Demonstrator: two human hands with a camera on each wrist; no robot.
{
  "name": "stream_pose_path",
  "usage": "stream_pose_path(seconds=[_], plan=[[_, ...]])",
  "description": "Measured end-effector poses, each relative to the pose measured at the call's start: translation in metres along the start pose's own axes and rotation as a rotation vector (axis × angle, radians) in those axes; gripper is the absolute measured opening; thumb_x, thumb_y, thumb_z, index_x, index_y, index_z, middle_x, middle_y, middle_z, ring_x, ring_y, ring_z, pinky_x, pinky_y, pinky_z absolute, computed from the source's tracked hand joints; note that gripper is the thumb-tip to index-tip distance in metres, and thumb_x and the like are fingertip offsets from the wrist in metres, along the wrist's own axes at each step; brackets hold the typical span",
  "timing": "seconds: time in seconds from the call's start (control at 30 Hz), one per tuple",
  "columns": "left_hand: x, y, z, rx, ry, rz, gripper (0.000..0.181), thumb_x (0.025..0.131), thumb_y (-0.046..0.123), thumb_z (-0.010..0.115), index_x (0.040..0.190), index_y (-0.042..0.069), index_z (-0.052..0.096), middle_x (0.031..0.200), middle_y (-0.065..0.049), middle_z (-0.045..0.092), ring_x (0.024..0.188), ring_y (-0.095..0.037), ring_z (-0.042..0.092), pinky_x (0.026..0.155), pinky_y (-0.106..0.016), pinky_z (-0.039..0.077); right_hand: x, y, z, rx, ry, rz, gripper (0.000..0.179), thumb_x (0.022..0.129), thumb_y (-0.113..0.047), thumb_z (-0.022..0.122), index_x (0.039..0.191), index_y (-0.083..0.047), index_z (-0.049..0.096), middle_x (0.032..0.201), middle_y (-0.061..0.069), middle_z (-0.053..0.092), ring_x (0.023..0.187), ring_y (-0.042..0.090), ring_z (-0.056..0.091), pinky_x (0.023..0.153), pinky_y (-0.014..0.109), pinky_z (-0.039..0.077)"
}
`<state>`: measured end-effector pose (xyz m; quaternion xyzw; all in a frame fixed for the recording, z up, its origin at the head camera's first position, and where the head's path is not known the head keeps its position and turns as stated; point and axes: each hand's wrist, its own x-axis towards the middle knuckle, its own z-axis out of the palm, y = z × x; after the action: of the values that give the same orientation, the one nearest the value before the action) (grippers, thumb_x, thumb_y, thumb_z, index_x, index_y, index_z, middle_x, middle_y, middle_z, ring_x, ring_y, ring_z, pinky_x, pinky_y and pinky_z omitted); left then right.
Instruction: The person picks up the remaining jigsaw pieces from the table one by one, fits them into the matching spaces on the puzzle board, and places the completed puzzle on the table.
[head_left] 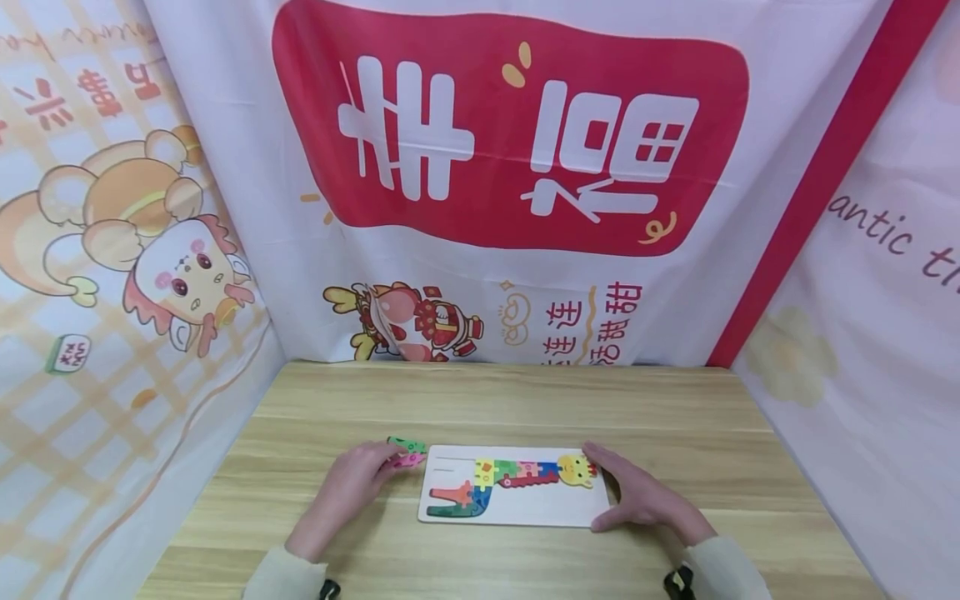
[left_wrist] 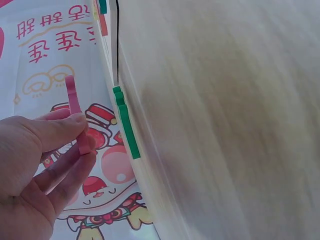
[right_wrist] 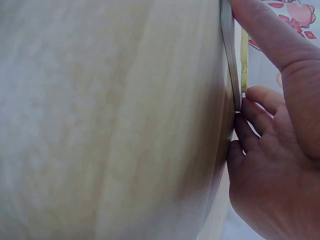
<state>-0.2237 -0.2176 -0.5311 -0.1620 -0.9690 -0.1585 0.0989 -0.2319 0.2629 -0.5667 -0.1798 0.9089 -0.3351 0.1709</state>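
A white puzzle board (head_left: 547,512) lies on the table with a part-filled giraffe, its yellow head (head_left: 576,471) to the right. Off the board's left end, my left hand (head_left: 362,468) pinches a pink puzzle piece (left_wrist: 75,102) between thumb and fingers, raised above the tabletop. A green puzzle piece (left_wrist: 128,131) lies on the table by the board's far left corner, just beyond that hand. My right hand (head_left: 637,490) holds the board's right end, thumb at the near corner and fingers at the far one. The giraffe's lower left part holds orange and dark green leg pieces (head_left: 453,510).
The wooden table (head_left: 525,400) reaches back to a white cloth (head_left: 247,167) with a red printed panel. Printed cloths also hang at the left (head_left: 45,400) and right (head_left: 885,350) sides. Bare outline lines (head_left: 453,458) show at the board's upper left.
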Motion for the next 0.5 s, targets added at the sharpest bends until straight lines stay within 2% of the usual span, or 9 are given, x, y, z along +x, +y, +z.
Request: stream_pose_path(seconds=[0.27, 0.5], plan=[[0.0015, 0.0042, -0.0022, 0.001, 0.087, 0.069, 0.036, 0.082, 0.007, 0.087, 0.115, 0.019, 0.079, 0.11, 0.001, 0.079, 0.099, -0.018, 0.075, 0.087, -0.038, 0.063, -0.0014, -0.0026, -0.0005, -0.004, 0.002, 0.004, 0.124, 0.066, -0.049, 0.095, 0.164, -0.014, 0.029, 0.171, 0.018, 0.023, 0.156, 0.048, 0.02, 0.123, 0.072, 0.018], [0.0015, 0.0093, -0.0051, 0.042, 0.175, 0.122, 0.038, 0.078, 0.006, 0.09, 0.112, 0.02, 0.08, 0.105, 0.003, 0.08, 0.093, -0.015, 0.075, 0.08, -0.033, 0.064, -0.0015, -0.0023, 0.0003, -0.004, 0.005, 0.035, 0.123, 0.065, -0.05, 0.095, 0.165, -0.018, 0.029, 0.172, 0.014, 0.023, 0.157, 0.046, 0.02, 0.124, 0.07, 0.019]])
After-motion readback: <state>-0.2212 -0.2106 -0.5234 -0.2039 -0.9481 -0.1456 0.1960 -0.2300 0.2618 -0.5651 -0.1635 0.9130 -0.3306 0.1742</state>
